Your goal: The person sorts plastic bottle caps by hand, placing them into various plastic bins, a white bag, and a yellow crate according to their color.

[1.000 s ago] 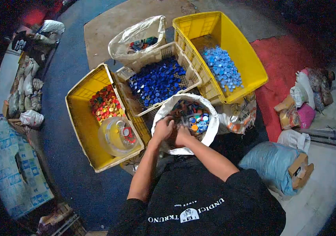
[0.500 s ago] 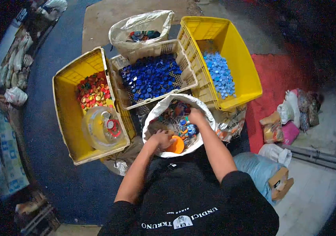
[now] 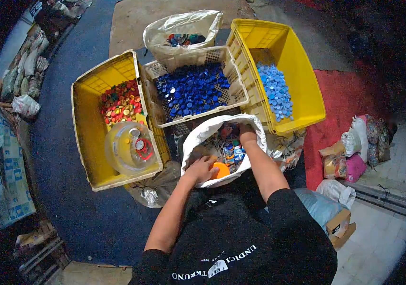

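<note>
In the head view, a white woven sack stands open in front of me, with mixed caps, thin stringy scraps and blue pieces inside. My left hand lies over its near left side, fingers stretched out. Beside those fingertips rests a round orange lid; it does not look gripped. My right hand reaches down along the far right inside wall, where its fingers are hidden. Between the hands sits a blue-and-white piece among the scraps.
Behind the sack, a cream crate holds dark blue caps. The left yellow crate has red and gold caps and a clear round container. Light blue caps lie in the right yellow crate. Another white sack stands farther back.
My right hand has gone deeper toward the sack's far right wall. My left hand has shifted slightly left, its fingers more spread. The orange lid keeps its place in the sack.
</note>
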`<state>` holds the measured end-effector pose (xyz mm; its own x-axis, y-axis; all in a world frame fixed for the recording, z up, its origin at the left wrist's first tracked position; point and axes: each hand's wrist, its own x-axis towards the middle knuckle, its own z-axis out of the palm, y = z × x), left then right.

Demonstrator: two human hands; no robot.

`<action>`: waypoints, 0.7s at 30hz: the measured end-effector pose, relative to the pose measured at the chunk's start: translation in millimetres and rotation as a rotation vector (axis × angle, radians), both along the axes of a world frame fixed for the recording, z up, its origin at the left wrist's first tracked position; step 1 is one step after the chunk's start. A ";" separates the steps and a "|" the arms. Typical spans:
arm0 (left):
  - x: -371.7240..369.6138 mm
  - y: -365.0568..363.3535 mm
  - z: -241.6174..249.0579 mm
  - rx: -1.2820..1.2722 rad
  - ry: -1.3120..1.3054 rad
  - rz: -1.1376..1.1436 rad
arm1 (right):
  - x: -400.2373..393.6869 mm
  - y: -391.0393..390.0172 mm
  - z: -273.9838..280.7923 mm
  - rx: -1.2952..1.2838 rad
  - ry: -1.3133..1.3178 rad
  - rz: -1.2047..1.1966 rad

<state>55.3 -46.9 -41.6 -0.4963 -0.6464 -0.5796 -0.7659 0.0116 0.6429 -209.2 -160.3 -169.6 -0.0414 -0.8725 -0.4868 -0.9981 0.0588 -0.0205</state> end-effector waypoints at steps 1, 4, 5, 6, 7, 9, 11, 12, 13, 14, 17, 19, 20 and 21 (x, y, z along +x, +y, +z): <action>-0.9 1.2 -1.6 0.002 -0.001 0.005 | -0.2 -5.0 0.7 0.115 -0.056 -0.062; -2.4 1.4 -1.3 0.080 -0.001 0.035 | 2.5 -0.9 15.5 0.093 0.020 -0.009; -4.3 0.9 1.3 0.066 -0.005 0.042 | 3.2 -1.0 20.4 0.207 0.019 -0.045; -7.1 0.3 2.9 0.053 -0.007 0.045 | 1.0 1.0 19.4 0.212 0.019 -0.053; -9.1 -1.6 4.2 0.058 -0.006 0.035 | -1.2 3.5 18.4 0.178 -0.033 -0.066; -10.8 -4.9 4.7 0.055 -0.044 0.055 | 3.7 9.7 41.3 0.146 -0.083 -0.086; -16.4 -5.7 3.5 -0.004 -0.046 0.103 | 26.5 14.0 128.7 -0.037 -0.272 -0.155; -21.5 -11.3 13.3 -0.091 -0.124 0.118 | 20.2 25.9 112.7 -0.197 -0.216 -0.122; -27.1 -18.4 20.4 -0.180 -0.199 0.133 | 20.7 36.5 127.1 -0.195 -0.213 -0.126; -32.2 -24.4 23.4 -0.237 -0.163 0.149 | 18.0 49.4 144.3 -0.286 -0.378 -0.162; -61.1 -47.5 1.2 -0.326 -0.166 -0.012 | 11.1 94.1 160.2 -0.464 -0.720 -0.384; -87.4 -60.5 -8.0 -0.383 -0.218 -0.046 | 14.0 115.2 191.4 -0.282 -0.844 -0.591; -95.2 -63.4 -12.5 -0.445 -0.274 -0.092 | 12.4 126.0 194.0 -0.277 -0.948 -0.710; -98.5 -64.4 -26.3 -0.442 -0.271 -0.093 | 10.8 132.4 195.8 -0.275 -1.052 -0.832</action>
<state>-43.2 -111.3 -67.9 -0.4335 -0.8186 -0.3769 -0.8867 0.3128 0.3406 -198.4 -27.8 26.2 -0.3182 -0.8446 -0.4306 -0.1764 0.4990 -0.8485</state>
